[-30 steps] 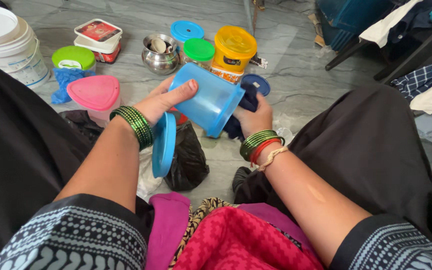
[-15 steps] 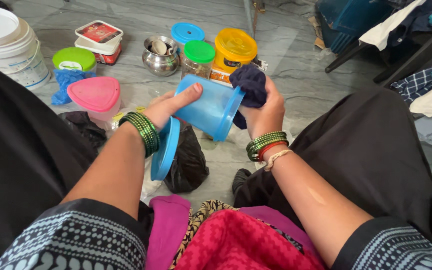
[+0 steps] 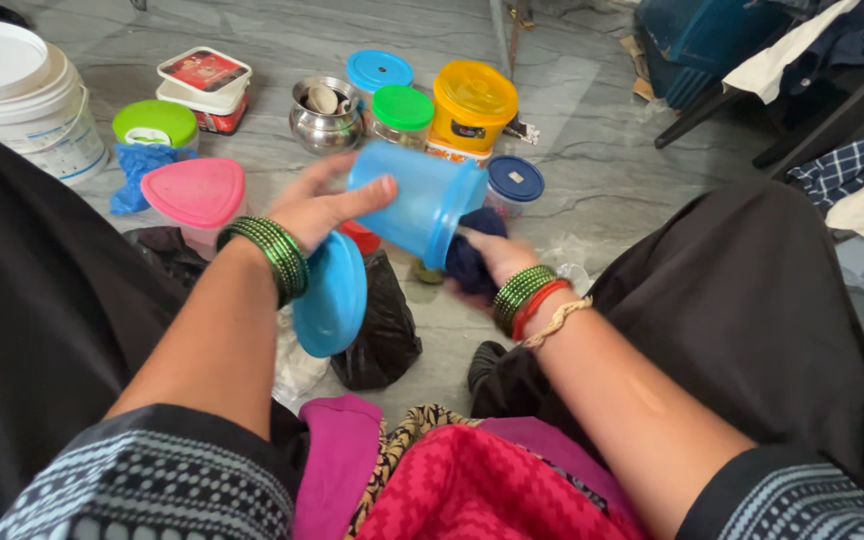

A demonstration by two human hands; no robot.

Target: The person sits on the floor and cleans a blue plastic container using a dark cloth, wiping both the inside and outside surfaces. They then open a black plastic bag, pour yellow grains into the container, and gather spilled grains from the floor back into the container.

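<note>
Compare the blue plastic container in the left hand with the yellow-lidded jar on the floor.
The blue plastic container is lidless and tilted on its side in the left hand; the yellow-lidded jar is closed and stands upright on the floor. The blue one is translucent blue; the jar is yellow. Both are round plastic.

the left hand (image 3: pixel 317 205) is gripping a translucent blue plastic container (image 3: pixel 414 202) on its side, thumb lying across the wall. the right hand (image 3: pixel 497 262) is pressing a dark navy cloth (image 3: pixel 470 255) at its open rim, the fingers hidden behind the cloth. a round blue plastic lid (image 3: pixel 330 294) is hanging below the left wrist.
</note>
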